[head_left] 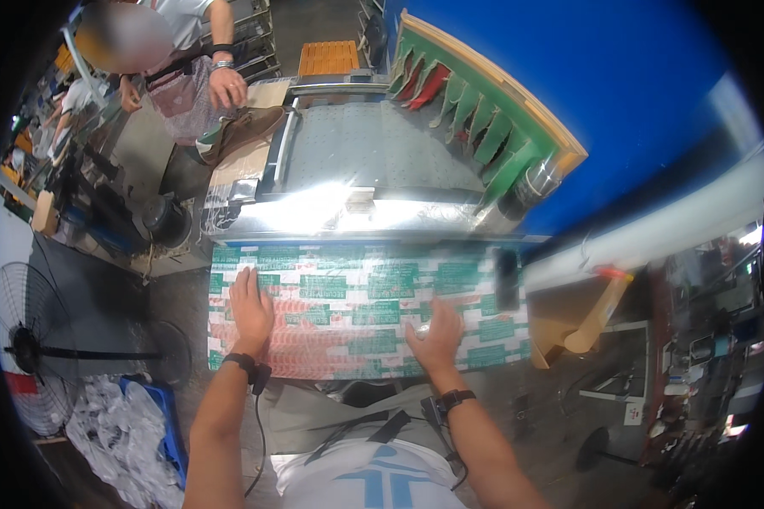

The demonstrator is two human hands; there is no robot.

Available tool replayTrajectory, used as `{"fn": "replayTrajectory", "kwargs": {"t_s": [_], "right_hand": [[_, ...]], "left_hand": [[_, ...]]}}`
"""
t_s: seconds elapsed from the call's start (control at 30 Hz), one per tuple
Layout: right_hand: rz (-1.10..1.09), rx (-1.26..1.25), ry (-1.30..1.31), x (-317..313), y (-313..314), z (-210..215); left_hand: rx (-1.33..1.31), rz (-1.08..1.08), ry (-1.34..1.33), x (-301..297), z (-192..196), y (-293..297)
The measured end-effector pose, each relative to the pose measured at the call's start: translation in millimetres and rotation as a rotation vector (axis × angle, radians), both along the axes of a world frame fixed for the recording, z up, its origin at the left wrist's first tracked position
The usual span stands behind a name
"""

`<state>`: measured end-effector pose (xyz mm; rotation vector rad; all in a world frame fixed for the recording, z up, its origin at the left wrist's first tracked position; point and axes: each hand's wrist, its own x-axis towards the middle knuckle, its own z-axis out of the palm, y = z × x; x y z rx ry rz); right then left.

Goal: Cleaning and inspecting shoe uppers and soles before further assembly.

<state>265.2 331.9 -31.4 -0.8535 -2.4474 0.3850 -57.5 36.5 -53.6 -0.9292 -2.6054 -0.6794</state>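
Both palms are pressing flat and open on a plastic-wrapped bundle (365,310) printed with green and red labels, neither one closing around anything. Left hand (250,310) is lying on the bundle's left part, fingers pointing away from the body; right hand (437,335) is resting near its front edge, right of the middle, fingers spread. Each wrist is wearing a dark band. The bundle is lying across a work surface just in front of the person's waist, its far edge running beside a shiny metal machine bed (373,157).

Beyond that bed, a rack of green and red pieces (475,119) is leaning against a blue wall (620,93). Down at the left, a floor fan (34,348) is standing beside a heap of white plastic scraps (115,433). Farther off at upper left, another person (199,81) is sitting with a hand on one knee.
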Motion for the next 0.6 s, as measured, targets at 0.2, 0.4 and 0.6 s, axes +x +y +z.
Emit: {"fn": "replayTrajectory", "kwargs": {"t_s": [0.2, 0.4, 0.6], "right_hand": [[-0.005, 0.037, -0.056, 6, -7, -5], [0.008, 0.093, 0.036, -2, 0, 0], [0.007, 0.055, 0.036, -4, 10, 9]], "left_hand": [[0.021, 0.02, -0.051, 6, 1, -3], [0.019, -0.051, -0.008, 0, 2, 2], [0.01, -0.015, -0.001, -5, 0, 11]]}}
